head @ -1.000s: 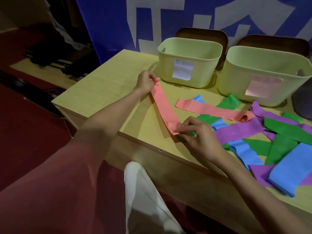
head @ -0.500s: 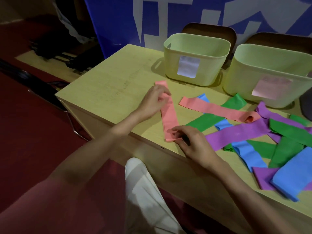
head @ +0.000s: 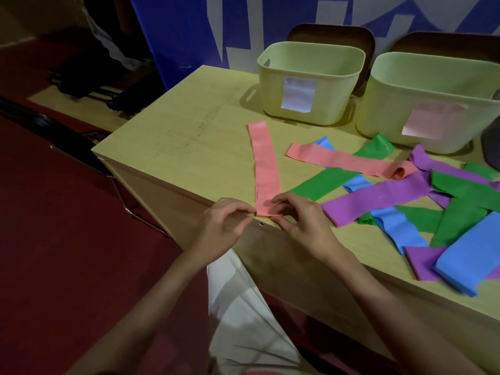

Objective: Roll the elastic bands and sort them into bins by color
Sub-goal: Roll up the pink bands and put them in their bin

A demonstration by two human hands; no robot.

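A pink elastic band (head: 263, 161) lies flat and straight on the wooden table (head: 189, 147), running from the near edge toward the bins. My left hand (head: 223, 226) and my right hand (head: 300, 220) pinch its near end at the table's edge, one at each corner. A second pink band (head: 349, 159) lies to the right across a heap of green (head: 324, 182), purple (head: 384, 197) and blue (head: 484, 258) bands. Two pale green bins stand at the back: the left bin (head: 311, 85) with a white label, the right bin (head: 433, 101) with a pink label.
A blue and white banner (head: 243, 25) hangs behind the table. Two brown chair backs (head: 330, 33) rise behind the bins. A dark object (head: 491, 147) sits at the right edge. Dark red floor lies to the left, with black gear and a metal frame.
My left hand has let go of the band's far end and come back to its near end beside my right hand. The pink band now lies flat and straight.
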